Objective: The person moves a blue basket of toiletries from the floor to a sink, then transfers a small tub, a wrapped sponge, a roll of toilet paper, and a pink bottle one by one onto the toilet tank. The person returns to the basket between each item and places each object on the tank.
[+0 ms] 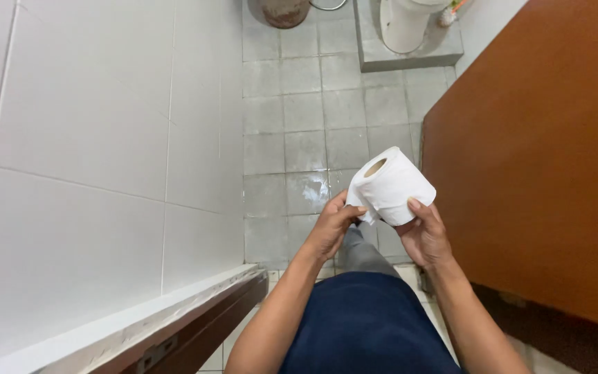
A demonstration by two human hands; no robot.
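While two hands work, one paper roll [392, 185] sits clasped between curled right hand [423, 239] fingers, left hand [331, 228] fingertips pinching its loose end.

We see one white paper roll [390, 185], two hands, the left hand [332, 226] and the right hand [424, 239], one brown door [541, 152], one white toilet [410, 22] and one brown pot [285, 12].

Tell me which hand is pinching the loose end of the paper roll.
The left hand: its thumb and fingers pinch the loose sheet at the lower left of the roll. The right hand only cradles the roll's body from below.
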